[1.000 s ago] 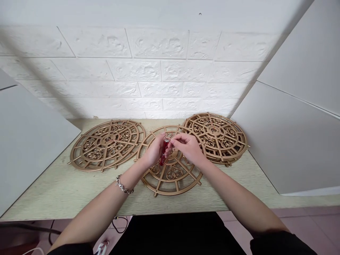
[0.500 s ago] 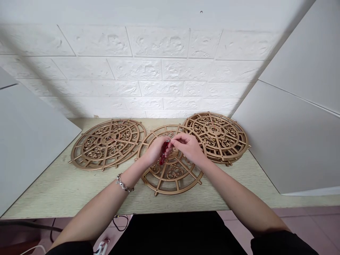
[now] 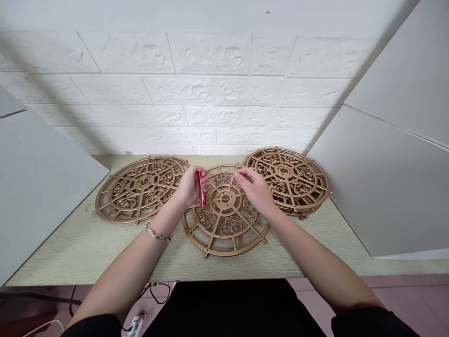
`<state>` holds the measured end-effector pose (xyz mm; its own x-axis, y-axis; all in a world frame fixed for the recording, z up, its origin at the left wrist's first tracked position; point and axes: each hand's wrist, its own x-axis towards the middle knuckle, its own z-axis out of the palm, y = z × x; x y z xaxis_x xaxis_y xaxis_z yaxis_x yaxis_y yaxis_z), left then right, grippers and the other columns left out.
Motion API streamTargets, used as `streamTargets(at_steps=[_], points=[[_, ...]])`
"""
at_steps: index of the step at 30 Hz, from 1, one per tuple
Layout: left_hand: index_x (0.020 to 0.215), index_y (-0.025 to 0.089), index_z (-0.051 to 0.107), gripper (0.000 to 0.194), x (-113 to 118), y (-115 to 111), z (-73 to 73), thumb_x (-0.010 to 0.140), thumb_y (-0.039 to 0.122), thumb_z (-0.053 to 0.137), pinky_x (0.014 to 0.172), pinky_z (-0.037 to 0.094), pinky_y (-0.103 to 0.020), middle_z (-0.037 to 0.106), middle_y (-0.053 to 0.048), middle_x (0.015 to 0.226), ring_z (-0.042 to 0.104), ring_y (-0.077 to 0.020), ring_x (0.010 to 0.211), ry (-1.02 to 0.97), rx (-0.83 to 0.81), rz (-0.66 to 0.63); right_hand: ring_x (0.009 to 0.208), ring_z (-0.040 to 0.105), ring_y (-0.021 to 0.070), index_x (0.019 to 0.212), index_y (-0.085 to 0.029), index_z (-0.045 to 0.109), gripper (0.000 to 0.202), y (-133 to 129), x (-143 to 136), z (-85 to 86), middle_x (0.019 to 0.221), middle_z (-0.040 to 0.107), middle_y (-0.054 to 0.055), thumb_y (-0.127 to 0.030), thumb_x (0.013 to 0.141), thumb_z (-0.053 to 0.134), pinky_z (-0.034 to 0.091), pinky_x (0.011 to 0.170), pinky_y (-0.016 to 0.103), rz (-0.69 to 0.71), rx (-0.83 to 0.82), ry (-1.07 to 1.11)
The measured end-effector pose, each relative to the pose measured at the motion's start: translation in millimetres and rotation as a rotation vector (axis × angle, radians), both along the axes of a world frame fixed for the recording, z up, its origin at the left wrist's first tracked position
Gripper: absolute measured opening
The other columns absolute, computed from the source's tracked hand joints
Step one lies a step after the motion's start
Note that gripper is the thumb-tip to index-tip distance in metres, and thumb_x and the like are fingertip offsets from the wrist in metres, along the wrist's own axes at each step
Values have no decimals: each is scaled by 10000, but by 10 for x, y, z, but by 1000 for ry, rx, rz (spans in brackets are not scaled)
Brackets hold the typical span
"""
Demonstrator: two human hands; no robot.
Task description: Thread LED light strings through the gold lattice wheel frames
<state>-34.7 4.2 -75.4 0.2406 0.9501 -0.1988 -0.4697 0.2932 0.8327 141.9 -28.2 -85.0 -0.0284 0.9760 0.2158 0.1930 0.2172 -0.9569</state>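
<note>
The left hand (image 3: 192,187) is closed around a red cylindrical tool (image 3: 202,188). The right hand (image 3: 255,189), well apart, pinches a thin wire (image 3: 231,181) above the middle gold lattice disc (image 3: 229,201), near the table's (image 3: 70,252) front edge.

Three sets of gold openwork scroll discs lie on the pale wood-grain counter (image 3: 115,262): one overlapping layer (image 3: 138,213) toward the back left corner, a thicker stack (image 3: 291,208) at the back right, and the middle disc (image 3: 226,252) between them, nearer the front edge.
</note>
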Motion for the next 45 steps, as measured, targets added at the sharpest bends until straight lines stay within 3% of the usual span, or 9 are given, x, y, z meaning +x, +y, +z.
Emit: streamTargets(at_steps=[5, 10, 17, 20, 27, 31, 36, 41, 45], points=[[525, 186, 326, 219, -159, 142, -6, 742, 165, 344, 331, 269, -192, 289, 42, 419, 282, -78, 331, -157, -94, 130, 553, 481, 112, 768, -188, 620, 174, -33, -22, -71, 653, 589, -3, -267, 842, 484, 349, 536, 248, 170, 128, -459], [546, 191, 308, 197, -207, 186, -31, 733, 145, 349, 341, 283, -192, 298, 45, 426, 300, -79, 336, -245, -151, 208, 755, 573, 158, 833, -175, 632, 204, -151, -164, -78, 818, 642, 55, -219, 887, 440, 382, 610, 253, 388, 381, -872], [549, 193, 307, 187, -180, 189, -46, 724, 141, 344, 348, 292, -199, 299, 42, 433, 302, -86, 344, -275, -178, 238, 639, 601, 182, 851, -158, 599, 191, -139, -283, -148, 757, 648, 94, -187, 892, 414, 371, 533, 252, 288, 251, -1217], [549, 194, 305, 184, -179, 192, -60, 721, 139, 339, 352, 292, -201, 303, 39, 430, 304, -87, 346, -294, -168, 261, 668, 593, 171, 814, -175, 601, 188, -89, -259, -165, 784, 652, 70, -176, 876, 424, 354, 537, 246, 269, 220, -1104], [557, 193, 311, 179, -164, 190, -79, 725, 139, 340, 357, 293, -201, 312, 38, 432, 311, -89, 356, -306, -164, 284, 659, 534, 127, 758, -178, 633, 141, 16, -103, -63, 809, 631, 26, -234, 806, 513, 400, 594, 254, 136, 96, -355], [559, 193, 311, 193, -138, 179, -76, 744, 151, 345, 354, 283, -197, 301, 46, 432, 296, -82, 349, -337, -129, 344, 668, 555, 141, 798, -172, 644, 176, 127, 8, -25, 748, 633, 20, -320, 778, 552, 440, 630, 277, 5, 14, -23], [554, 197, 302, 201, -120, 163, -54, 745, 154, 348, 350, 283, -195, 290, 48, 424, 298, -81, 343, -373, -117, 390, 725, 610, 140, 767, -170, 622, 169, 252, 55, -42, 797, 669, 30, -327, 704, 630, 485, 760, 309, -38, -45, 370], [555, 196, 300, 192, -118, 159, -50, 735, 142, 341, 351, 288, -195, 300, 45, 425, 301, -81, 343, -380, -119, 384, 740, 626, 140, 736, -184, 589, 248, 209, 34, 21, 733, 657, 6, -367, 622, 714, 487, 827, 329, 51, -79, 607], [557, 198, 294, 182, -114, 153, -63, 719, 138, 352, 355, 295, -199, 297, 44, 428, 297, -84, 346, -388, -110, 347, 668, 596, 126, 740, -192, 585, 250, 120, 6, 87, 678, 625, -7, -390, 643, 703, 501, 743, 311, 95, -16, 594]])
